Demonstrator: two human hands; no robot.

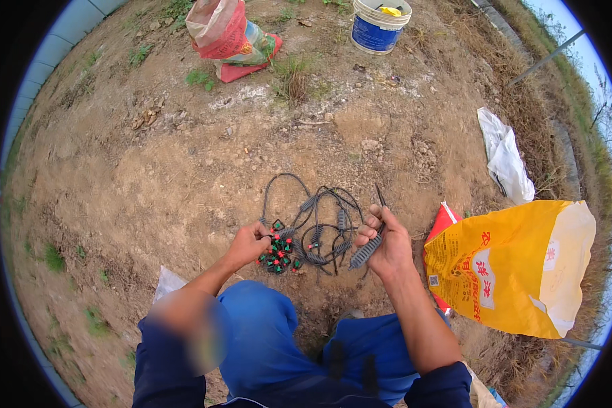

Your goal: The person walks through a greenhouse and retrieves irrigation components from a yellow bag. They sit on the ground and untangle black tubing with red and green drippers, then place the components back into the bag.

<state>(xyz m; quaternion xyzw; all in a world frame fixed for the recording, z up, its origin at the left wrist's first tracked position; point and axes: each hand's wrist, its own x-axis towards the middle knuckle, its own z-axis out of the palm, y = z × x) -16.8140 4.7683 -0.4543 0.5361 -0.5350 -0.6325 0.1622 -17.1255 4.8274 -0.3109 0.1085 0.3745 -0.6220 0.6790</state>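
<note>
My right hand [389,243] is closed around a grey ribbed cylinder [367,251] with a pointed lower end, and a thin black stem rises past its fingers. My left hand [249,245] pinches a thin black tube [266,192] where it curves down beside a pile of small red, green and black sprinkler heads [279,260]. Between both hands lie looped black tubes [317,221] on the soil, with several more grey ribbed cylinders [342,219] along them. The left fingertips are partly hidden.
A yellow sack [510,265] lies to the right, with a white sheet [504,153] beyond it. At the far side stand a red and white sack [217,30] and a blue and white bucket [379,28]. Bare dirt [163,177] surrounds my knees.
</note>
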